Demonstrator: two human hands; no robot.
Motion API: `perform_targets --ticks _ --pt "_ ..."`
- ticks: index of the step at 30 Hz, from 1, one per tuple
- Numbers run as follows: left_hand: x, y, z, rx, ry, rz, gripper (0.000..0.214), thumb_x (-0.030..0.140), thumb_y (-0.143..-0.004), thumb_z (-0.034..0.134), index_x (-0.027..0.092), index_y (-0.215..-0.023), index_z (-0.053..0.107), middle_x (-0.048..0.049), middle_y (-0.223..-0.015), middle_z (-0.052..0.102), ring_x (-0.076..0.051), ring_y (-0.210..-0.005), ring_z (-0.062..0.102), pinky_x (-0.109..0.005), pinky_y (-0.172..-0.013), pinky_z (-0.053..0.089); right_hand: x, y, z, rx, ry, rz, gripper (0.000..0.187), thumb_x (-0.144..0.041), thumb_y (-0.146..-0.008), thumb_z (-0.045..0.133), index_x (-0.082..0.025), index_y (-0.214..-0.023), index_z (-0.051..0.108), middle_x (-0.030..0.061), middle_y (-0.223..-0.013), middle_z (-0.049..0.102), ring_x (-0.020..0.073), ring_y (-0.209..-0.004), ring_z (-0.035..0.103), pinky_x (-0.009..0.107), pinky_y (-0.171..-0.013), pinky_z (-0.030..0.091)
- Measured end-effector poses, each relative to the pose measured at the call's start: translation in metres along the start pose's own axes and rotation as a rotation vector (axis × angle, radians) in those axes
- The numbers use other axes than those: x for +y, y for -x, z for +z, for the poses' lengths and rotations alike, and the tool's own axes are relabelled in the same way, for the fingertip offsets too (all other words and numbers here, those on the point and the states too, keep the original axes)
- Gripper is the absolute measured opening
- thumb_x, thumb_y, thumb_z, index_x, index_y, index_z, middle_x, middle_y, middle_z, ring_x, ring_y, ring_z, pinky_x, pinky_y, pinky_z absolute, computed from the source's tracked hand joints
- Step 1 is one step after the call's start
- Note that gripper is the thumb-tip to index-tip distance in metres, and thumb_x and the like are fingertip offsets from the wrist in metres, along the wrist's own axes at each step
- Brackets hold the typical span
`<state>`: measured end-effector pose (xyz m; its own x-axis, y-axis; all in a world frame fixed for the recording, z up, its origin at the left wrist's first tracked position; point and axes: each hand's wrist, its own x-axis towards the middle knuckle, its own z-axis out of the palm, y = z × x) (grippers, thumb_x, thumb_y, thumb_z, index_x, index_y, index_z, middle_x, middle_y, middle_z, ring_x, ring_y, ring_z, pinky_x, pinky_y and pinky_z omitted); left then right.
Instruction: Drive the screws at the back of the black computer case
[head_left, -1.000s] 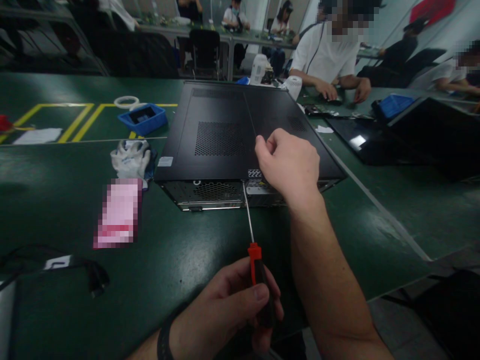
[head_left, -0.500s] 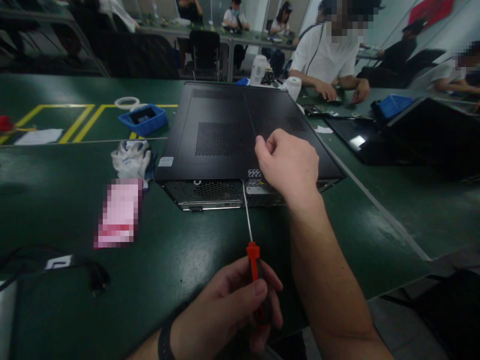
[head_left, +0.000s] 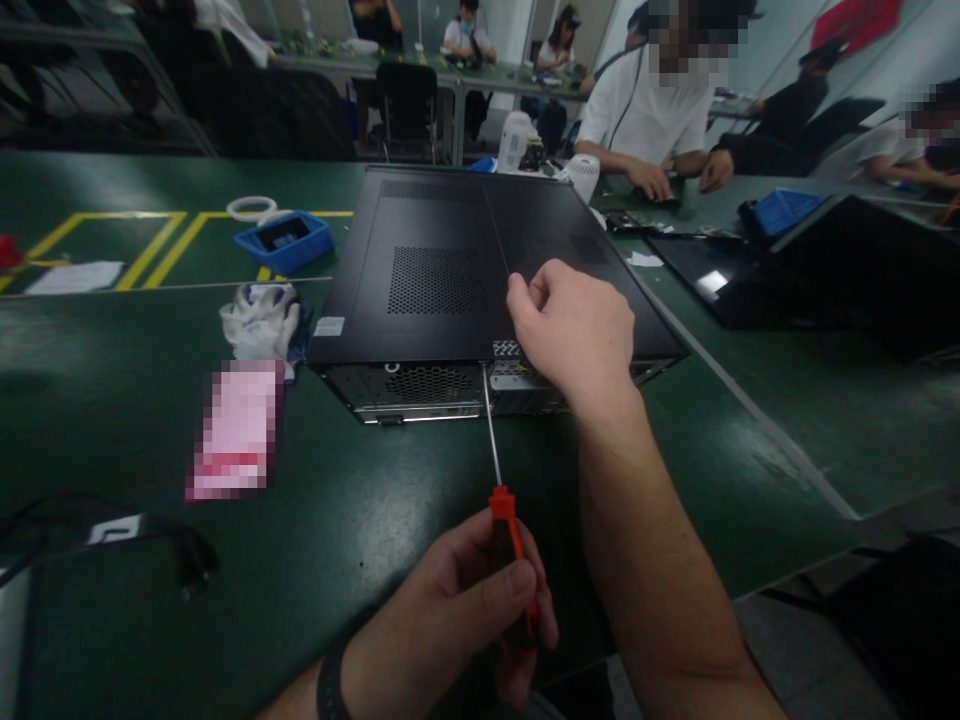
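No legible text anywhere, small white sticker (head_left: 329, 326) at the near left corner of the computer case (head_left: 442, 250) too small to read, print on the white gloves (head_left: 260, 318) blurred, rear-panel label (head_left: 516, 376) unreadable.

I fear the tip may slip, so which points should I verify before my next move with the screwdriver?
1. Left hand grip closed around the screwdriver handle: ok.
2. Tip seated in a screw at the computer case rear: cannot tell.
3. Right hand resting on the case top, near its rear edge: ok.
4. Case lying flat on the table: ok.
5. Work gloves apart from the shaft, left of the case: ok.
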<state>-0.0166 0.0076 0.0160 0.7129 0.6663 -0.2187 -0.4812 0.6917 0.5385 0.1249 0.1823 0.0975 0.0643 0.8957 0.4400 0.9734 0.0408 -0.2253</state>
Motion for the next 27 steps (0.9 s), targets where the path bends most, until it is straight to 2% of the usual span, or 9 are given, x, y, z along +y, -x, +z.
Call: perform_targets --ticks 6,10,16,23,27 --pt "0.0023 0.0018 0.0002 -0.012 0.062 -0.029 0.037 0.045 -0.088 0.077 0.014 -0.102 0.065 -0.0038 -0.082 0.071 -0.007 -0.053 0.064 -0.017 -0.051 0.047 0.0 -0.0004 0.0005 -0.007 -0.001 0.002 0.038 -0.049 -0.098 0.047 -0.021 -0.086 0.069 0.0087 -0.084 0.073 0.0226 -0.078 0.064 0.034 -0.074 0.041" --pt "0.0016 0.0004 0.0019 -0.001 -0.013 0.011 0.038 0.048 -0.087 0.079 0.016 -0.094 0.059 -0.0004 -0.08 0.069 -0.004 -0.05 0.06 -0.015 -0.048 0.043 -0.0006 -0.001 0.0003 -0.015 0.005 0.011 0.038 -0.049 -0.098 0.047 -0.021 -0.086 0.069 0.0087 -0.084 0.073 0.0222 -0.078 0.064 0.034 -0.074 0.041" --pt "-0.001 -0.0014 -0.0002 -0.037 -0.008 0.041 0.038 0.05 -0.091 0.074 0.02 -0.096 0.051 0.0011 -0.077 0.071 -0.004 -0.044 0.055 -0.014 -0.043 0.041 -0.0003 -0.0014 0.0003 -0.02 0.004 0.008 0.037 -0.049 -0.098 0.047 -0.021 -0.086 0.068 0.0081 -0.083 0.072 0.0224 -0.078 0.063 0.034 -0.073 0.04" --pt "0.0006 0.0009 -0.0012 -0.052 0.098 0.007 0.036 0.045 -0.089 0.076 0.014 -0.105 0.066 -0.0049 -0.082 0.074 -0.007 -0.052 0.063 -0.017 -0.051 0.047 0.0002 -0.0013 0.0019 -0.003 -0.009 0.007 0.037 -0.049 -0.098 0.047 -0.021 -0.083 0.067 0.0076 -0.082 0.071 0.0219 -0.076 0.062 0.035 -0.073 0.04" --pt "0.0006 0.0013 -0.0004 -0.032 0.068 0.007 0.034 0.042 -0.088 0.079 0.015 -0.102 0.064 -0.0037 -0.082 0.073 -0.006 -0.053 0.063 -0.016 -0.05 0.046 0.0005 -0.0015 0.0019 -0.005 -0.014 0.004 0.037 -0.049 -0.097 0.047 -0.021 -0.084 0.067 0.008 -0.081 0.07 0.0216 -0.076 0.062 0.035 -0.073 0.04"
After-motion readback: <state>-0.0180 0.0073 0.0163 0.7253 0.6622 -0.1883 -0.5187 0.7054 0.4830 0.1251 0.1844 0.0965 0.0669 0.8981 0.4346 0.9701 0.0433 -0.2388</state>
